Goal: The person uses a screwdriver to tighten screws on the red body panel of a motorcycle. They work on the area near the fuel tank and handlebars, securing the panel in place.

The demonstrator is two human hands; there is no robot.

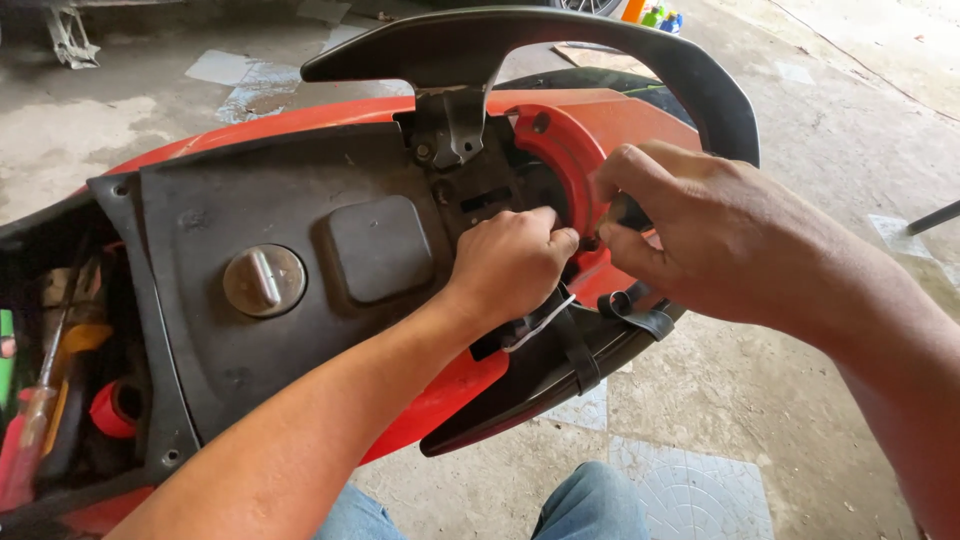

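A red scooter's rear body (600, 120) lies before me with its seat off, showing a black inner panel (250, 210). A black grab rail (560, 40) arches over the tail. My left hand (510, 262) is closed, pinching something small at the tail opening beside a black strap (575, 335) and a white wire. My right hand (680, 235) is closed around a dark tool handle (628, 212) whose tip points into the same spot. What the fingertips pinch is hidden.
A round metal fuel cap (264, 281) and a raised square cover (380, 248) sit on the panel. The storage bin at left holds a red-handled screwdriver (30, 430) and a red roll (112, 410). Concrete floor with tiles (690, 490) lies below; my knees in jeans (590, 505) are near.
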